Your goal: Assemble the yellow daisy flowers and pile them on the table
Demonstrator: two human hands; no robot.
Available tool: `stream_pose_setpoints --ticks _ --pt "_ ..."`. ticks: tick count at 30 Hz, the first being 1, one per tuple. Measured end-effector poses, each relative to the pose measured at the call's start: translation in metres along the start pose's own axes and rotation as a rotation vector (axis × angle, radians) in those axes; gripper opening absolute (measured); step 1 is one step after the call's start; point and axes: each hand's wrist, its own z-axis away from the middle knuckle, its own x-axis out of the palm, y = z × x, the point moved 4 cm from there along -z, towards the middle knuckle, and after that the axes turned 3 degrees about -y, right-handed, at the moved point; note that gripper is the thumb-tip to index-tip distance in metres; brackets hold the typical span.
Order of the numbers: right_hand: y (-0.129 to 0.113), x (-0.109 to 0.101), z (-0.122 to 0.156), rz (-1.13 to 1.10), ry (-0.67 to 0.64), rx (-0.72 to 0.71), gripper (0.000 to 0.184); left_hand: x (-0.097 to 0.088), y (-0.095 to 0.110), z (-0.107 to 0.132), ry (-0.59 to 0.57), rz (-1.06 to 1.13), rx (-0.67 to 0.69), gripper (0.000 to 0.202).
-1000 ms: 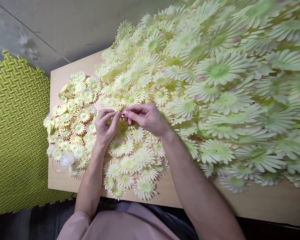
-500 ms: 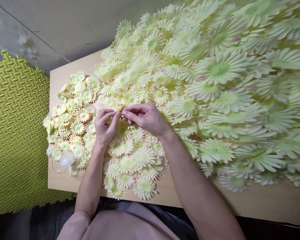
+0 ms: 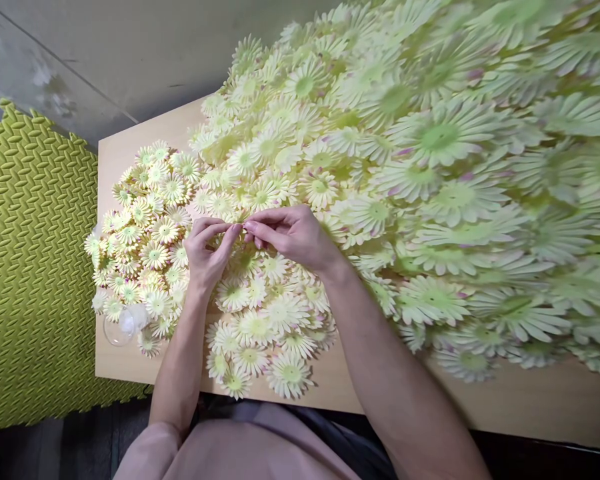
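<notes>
My left hand (image 3: 207,252) and my right hand (image 3: 294,239) meet fingertip to fingertip above the flowers, thumb and forefinger pinched on each side. Whatever lies between the fingertips is too small and too covered to make out. Beneath and in front of the hands are artificial daisy heads (image 3: 285,313), pale yellow-green with some pinkish petal tips. A smaller heap of daisy heads (image 3: 155,255) sits to the left of my left hand. Beyond my right forearm rises a much larger pile of daisy heads (image 3: 439,137).
The wooden table (image 3: 280,393) carries all the flowers. A small clear container (image 3: 117,331) with something white beside it stands near its left edge. Green foam matting (image 3: 40,267) is upright to the left, and a grey wall (image 3: 145,53) runs behind.
The view has shifted very slightly. My left hand has edged a little to the left; both hands keep their pinch in nearly the same place.
</notes>
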Motion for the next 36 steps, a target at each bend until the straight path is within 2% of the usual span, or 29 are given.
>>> stream_pose_setpoints --ticks 29,36 --pt "0.0004 -0.0020 0.0007 0.016 0.010 -0.019 0.020 0.0000 0.0008 0.0000 -0.029 0.022 -0.013 0.010" --pt "-0.0027 -0.0021 -0.0001 0.102 0.086 -0.023 0.018 0.0006 0.0023 -0.0009 -0.031 0.011 -0.011 0.011"
